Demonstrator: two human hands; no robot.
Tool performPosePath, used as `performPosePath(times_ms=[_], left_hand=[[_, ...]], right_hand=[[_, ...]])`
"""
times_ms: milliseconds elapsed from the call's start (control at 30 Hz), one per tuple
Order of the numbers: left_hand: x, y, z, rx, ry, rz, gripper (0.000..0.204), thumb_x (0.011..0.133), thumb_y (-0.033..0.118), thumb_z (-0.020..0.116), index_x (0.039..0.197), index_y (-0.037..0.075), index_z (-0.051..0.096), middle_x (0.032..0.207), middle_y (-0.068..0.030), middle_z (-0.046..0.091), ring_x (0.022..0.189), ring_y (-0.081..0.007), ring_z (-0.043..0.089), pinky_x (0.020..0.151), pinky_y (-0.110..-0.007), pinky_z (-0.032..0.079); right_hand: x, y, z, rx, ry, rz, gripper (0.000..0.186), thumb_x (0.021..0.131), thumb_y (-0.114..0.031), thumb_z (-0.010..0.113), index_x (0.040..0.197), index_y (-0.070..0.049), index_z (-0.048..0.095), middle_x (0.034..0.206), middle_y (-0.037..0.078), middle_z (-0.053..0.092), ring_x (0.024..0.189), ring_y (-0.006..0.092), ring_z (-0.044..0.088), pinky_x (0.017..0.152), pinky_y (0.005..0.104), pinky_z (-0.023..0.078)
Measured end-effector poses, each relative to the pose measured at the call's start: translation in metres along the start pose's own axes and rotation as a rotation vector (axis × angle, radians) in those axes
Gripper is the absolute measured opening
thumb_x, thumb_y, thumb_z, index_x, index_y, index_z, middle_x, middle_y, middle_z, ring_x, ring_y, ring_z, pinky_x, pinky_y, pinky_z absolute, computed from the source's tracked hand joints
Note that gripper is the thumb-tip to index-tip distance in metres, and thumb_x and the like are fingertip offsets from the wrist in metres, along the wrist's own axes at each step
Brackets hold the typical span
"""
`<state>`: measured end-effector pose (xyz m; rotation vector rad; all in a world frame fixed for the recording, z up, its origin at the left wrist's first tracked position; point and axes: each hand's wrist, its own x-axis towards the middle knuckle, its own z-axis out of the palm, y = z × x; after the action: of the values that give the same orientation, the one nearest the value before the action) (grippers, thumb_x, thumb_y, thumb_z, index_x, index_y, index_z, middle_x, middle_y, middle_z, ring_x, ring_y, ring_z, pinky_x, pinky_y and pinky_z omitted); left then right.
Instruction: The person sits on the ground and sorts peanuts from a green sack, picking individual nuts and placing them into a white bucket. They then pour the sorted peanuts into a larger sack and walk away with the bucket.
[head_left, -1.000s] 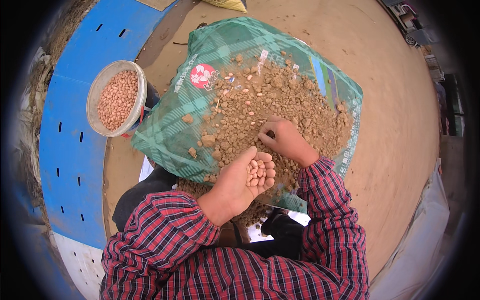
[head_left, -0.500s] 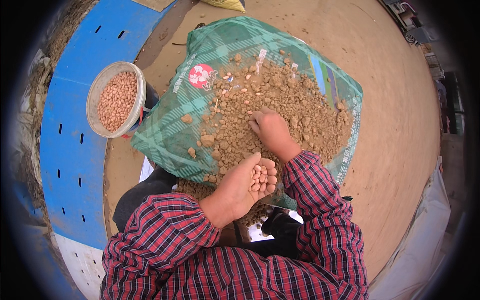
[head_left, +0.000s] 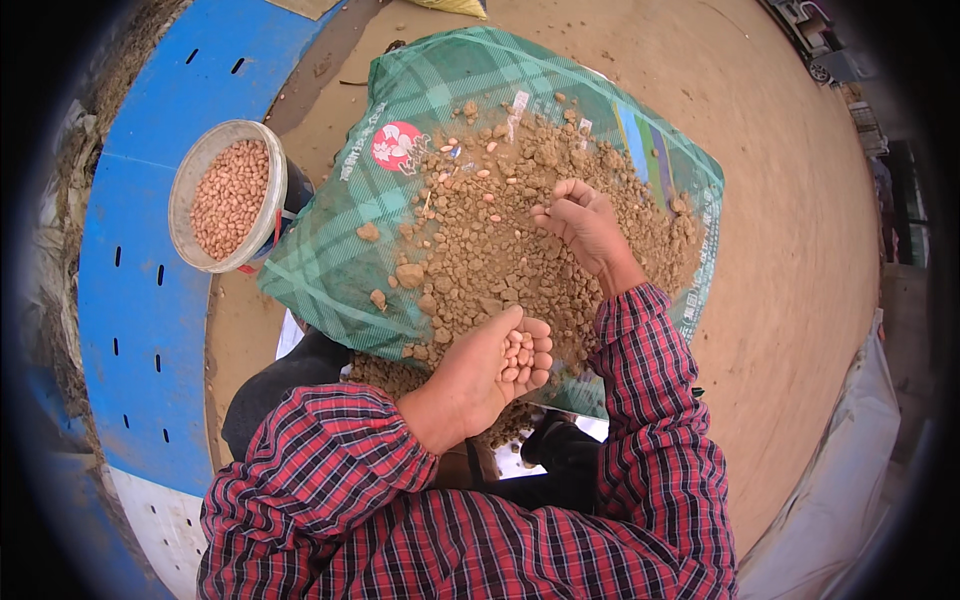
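My left hand [head_left: 468, 374] is cupped, palm up, around a small heap of shelled peanuts [head_left: 516, 358], low over the near side of the soil. Farther off and to the right, my right hand [head_left: 588, 228] hovers over or touches the crumbly brown soil [head_left: 500, 255], its fingers curled and drawn together. Whatever those fingers hold, if anything, is too small to make out. The soil, full of lumps, is spread over a green plaid woven sack [head_left: 335, 265]. Several loose pinkish peanuts [head_left: 488, 198] lie on the soil near its far left side.
To the left stands a bucket [head_left: 183, 205] with a pale rim, holding many shelled peanuts [head_left: 230, 195]. It is beside a curved blue panel [head_left: 135, 225] with slots. Brown ground [head_left: 790, 250] stretches to the right. A grey sheet [head_left: 835, 470] lies at the lower right.
My right hand has moved right and slightly away across the soil, its fingers turning more into view. My left hand stays nearly in place with the peanuts.
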<state>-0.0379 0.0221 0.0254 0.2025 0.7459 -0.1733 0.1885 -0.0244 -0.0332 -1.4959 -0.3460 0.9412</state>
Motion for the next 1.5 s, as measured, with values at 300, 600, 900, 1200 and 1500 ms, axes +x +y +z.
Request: performPosePath(times_ms=[300,600,900,1200,1500], left_hand=[[0.002,-0.002,0.0,0.017,0.015,-0.008,0.032,0.101,0.03,0.045,0.095,0.003,0.062,0.089,-0.0073,0.064,0.079,-0.0173,0.062,0.073,-0.032,0.054],[0.003,-0.004,-0.002,0.024,0.001,-0.025,0.032,0.101,0.03,0.046,0.097,0.003,0.062,0.088,-0.0069,0.064,0.079,-0.0175,0.062,0.074,-0.032,0.054],[0.005,-0.004,-0.002,0.032,-0.005,-0.023,0.032,0.101,0.029,0.045,0.096,0.003,0.062,0.088,-0.007,0.063,0.079,-0.0174,0.061,0.073,-0.032,0.054],[0.004,-0.006,0.003,0.076,0.007,-0.051,0.033,0.101,0.03,0.044,0.096,0.003,0.061,0.089,-0.0068,0.063,0.079,-0.0175,0.061,0.073,-0.031,0.054],[0.004,-0.007,0.004,0.075,0.01,-0.045,0.032,0.101,0.029,0.044,0.096,0.002,0.061,0.089,-0.007,0.063,0.079,-0.0176,0.061,0.072,-0.031,0.054]], right_hand=[[-0.021,0.017,0.022,-1.36,0.039,-0.465,0.016,0.085,-0.024,0.066,0.084,-0.008,0.068,0.08,0.008,0.061,0.074,0.0264,0.063,0.063,0.0387,0.05],[-0.011,0.027,0.027,-1.47,0.08,-0.358,0.014,0.082,-0.021,0.067,0.082,-0.007,0.065,0.084,0.012,0.061,0.078,0.03,0.063,0.065,0.0425,0.049],[-0.012,-0.025,-0.009,0.044,-0.297,0.171,0.02,0.092,-0.021,0.051,0.094,-0.003,0.058,0.089,0.009,0.065,0.067,0.0135,0.057,0.057,0.0254,0.046],[-0.049,-0.006,-0.004,-0.94,-0.301,-0.26,0.022,0.094,-0.02,0.054,0.105,-0.005,0.065,0.086,0.009,0.068,0.078,0.0221,0.064,0.072,0.0333,0.05],[-0.052,0.0,-0.009,-1.129,-0.187,-0.17,0.019,0.085,-0.023,0.065,0.098,-0.009,0.07,0.078,0.01,0.067,0.072,0.0258,0.065,0.064,0.037,0.051]])
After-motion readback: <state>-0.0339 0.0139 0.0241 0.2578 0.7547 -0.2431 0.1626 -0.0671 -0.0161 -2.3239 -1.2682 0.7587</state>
